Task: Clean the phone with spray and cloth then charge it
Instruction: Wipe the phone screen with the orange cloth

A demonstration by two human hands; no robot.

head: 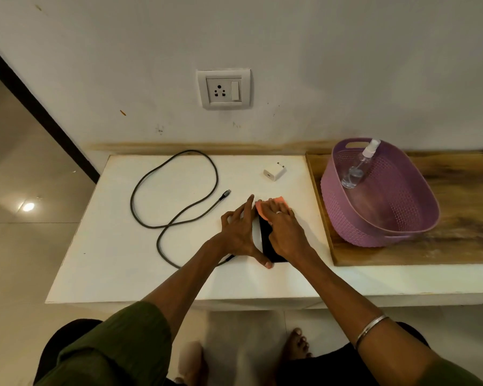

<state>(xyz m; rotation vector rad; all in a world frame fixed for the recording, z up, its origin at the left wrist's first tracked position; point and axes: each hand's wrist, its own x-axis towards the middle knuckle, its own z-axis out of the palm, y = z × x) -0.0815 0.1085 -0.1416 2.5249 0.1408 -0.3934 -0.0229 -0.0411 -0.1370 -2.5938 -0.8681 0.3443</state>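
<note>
Your left hand (239, 232) lies flat with fingers spread, steadying the black phone (268, 240) near the front edge of the white table (101, 246). Your right hand (283, 232) presses the orange cloth (262, 206) onto the phone's far end. The spray bottle (359, 165) leans inside the purple basket (374, 218), toward the table's right edge.

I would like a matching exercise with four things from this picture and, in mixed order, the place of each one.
1. clear plastic spray bottle
2. small white charger block
3. orange cloth
4. dark coiled cable

a. under the right hand, on the black phone
b. left part of the white table
c. inside the purple basket
d. white table, near the wall

Pairs: 1-c, 2-d, 3-a, 4-b
</note>
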